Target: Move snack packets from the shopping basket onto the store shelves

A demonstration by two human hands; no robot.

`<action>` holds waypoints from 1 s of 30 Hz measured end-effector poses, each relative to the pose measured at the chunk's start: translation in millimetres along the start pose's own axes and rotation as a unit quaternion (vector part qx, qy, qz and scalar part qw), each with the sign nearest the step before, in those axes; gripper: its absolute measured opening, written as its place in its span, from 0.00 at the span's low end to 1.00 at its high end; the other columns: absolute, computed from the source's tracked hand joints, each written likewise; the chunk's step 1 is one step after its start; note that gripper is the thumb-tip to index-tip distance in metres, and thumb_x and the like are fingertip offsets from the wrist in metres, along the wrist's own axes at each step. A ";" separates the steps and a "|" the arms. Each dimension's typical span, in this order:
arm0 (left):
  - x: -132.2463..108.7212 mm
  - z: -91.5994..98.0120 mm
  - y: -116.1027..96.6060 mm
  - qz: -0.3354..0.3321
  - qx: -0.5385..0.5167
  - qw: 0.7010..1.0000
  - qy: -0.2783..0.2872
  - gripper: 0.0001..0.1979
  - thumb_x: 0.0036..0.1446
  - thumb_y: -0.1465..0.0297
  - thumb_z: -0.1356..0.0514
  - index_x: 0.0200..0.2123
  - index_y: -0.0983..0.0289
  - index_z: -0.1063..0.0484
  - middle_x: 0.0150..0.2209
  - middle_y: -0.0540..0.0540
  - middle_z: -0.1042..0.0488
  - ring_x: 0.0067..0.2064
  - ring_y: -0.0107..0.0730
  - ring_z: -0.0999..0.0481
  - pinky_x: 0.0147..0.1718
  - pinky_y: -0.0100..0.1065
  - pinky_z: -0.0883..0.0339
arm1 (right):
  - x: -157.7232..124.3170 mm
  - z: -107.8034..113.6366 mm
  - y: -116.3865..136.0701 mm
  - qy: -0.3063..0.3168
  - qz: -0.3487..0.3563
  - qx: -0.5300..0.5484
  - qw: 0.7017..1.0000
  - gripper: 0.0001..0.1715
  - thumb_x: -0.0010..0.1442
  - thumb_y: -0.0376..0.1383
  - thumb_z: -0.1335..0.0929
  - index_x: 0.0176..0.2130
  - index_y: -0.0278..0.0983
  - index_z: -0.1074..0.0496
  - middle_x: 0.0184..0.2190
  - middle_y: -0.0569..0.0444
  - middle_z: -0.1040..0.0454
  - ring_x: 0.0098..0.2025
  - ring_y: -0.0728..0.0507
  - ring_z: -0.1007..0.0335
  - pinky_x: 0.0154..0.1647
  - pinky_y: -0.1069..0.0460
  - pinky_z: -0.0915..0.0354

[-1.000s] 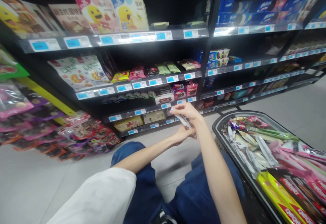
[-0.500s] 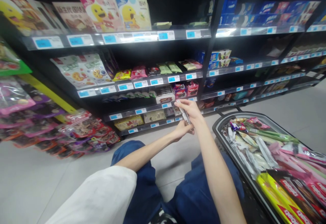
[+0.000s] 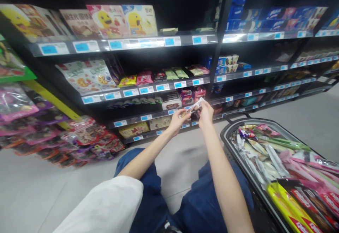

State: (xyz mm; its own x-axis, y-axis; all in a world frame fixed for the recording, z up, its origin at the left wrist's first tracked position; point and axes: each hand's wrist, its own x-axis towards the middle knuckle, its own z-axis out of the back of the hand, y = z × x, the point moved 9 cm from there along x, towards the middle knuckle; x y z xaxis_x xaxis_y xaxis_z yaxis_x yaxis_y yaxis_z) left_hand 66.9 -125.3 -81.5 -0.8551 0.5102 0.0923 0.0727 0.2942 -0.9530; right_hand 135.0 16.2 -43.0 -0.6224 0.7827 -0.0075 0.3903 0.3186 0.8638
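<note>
Both my hands hold one small snack packet (image 3: 192,108), white with dark print, out in front of the low shelves. My left hand (image 3: 176,120) pinches its left end and my right hand (image 3: 206,112) grips its right end, fingers closed. The packet lies roughly level, slightly tilted up to the right. It hangs in front of boxed snacks (image 3: 185,96) on the third shelf down. My knees in blue trousers (image 3: 148,187) show below.
Black shelving (image 3: 148,42) with blue price tags and snack bags fills the view ahead. A black basket (image 3: 233,127) full of long wrapped snack bars stands at my right. Hanging bags of sweets (image 3: 87,134) crowd the left. Grey floor lies between.
Both hands rose and moved forward toward the shelves. The packet turned from near upright to lying across between the two hands.
</note>
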 end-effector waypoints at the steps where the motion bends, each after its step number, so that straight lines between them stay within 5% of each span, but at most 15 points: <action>1: 0.9 2.2 -4.1 -0.008 -0.007 1.000 -0.007 0.26 0.40 0.61 0.24 0.42 0.63 0.25 0.39 0.52 0.24 0.36 0.26 0.24 0.32 0.26 0.30 | 1.0 2.0 -0.8 -0.007 0.001 -0.001 1.000 0.16 0.55 0.39 0.32 0.42 0.38 0.22 0.41 0.53 0.18 0.32 0.50 0.29 0.27 0.56 0.43; 13: 6.9 11.0 -13.3 -0.002 -0.042 0.998 -0.040 0.18 0.56 0.58 0.32 0.43 0.64 0.24 0.43 0.55 0.21 0.36 0.27 0.21 0.38 0.30 0.28 | 6.3 13.9 -10.7 -0.055 -0.028 0.001 0.998 0.19 0.55 0.42 0.34 0.47 0.42 0.31 0.46 0.54 0.19 0.40 0.48 0.25 0.32 0.55 0.40; 19: 15.3 27.4 -23.4 -0.053 0.000 0.997 -0.062 0.18 0.57 0.56 0.33 0.43 0.64 0.24 0.45 0.56 0.22 0.39 0.30 0.21 0.37 0.30 0.28 | 8.5 25.4 -8.0 -0.095 -0.029 -0.017 0.995 0.19 0.54 0.42 0.34 0.46 0.42 0.30 0.46 0.54 0.21 0.41 0.46 0.27 0.32 0.54 0.39; 26: 65.4 114.7 -59.9 -0.125 0.060 0.971 -0.194 0.13 0.63 0.64 0.39 0.46 0.67 0.26 0.44 0.58 0.21 0.36 0.28 0.21 0.30 0.25 0.29 | 6.6 28.1 3.3 -0.095 -0.021 0.029 0.995 0.14 0.54 0.40 0.34 0.42 0.40 0.29 0.42 0.53 0.21 0.37 0.48 0.28 0.33 0.54 0.38; 30: 93.5 169.3 -61.3 -0.143 0.158 0.934 -0.287 0.13 0.65 0.67 0.42 0.48 0.69 0.27 0.43 0.58 0.21 0.36 0.26 0.21 0.33 0.25 0.28 | 4.2 24.9 5.3 -0.083 -0.018 0.023 0.996 0.13 0.54 0.40 0.34 0.41 0.41 0.29 0.41 0.54 0.21 0.36 0.48 0.28 0.31 0.54 0.38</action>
State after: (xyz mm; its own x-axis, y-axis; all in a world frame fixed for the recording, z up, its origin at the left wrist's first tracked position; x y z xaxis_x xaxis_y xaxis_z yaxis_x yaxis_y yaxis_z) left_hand -104.4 -232.5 -63.3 -0.9572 -0.0969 0.2727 -0.2785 0.0529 -0.9590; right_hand 151.4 34.5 -50.9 -0.5174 0.8468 -0.1235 0.4038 0.3689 0.8372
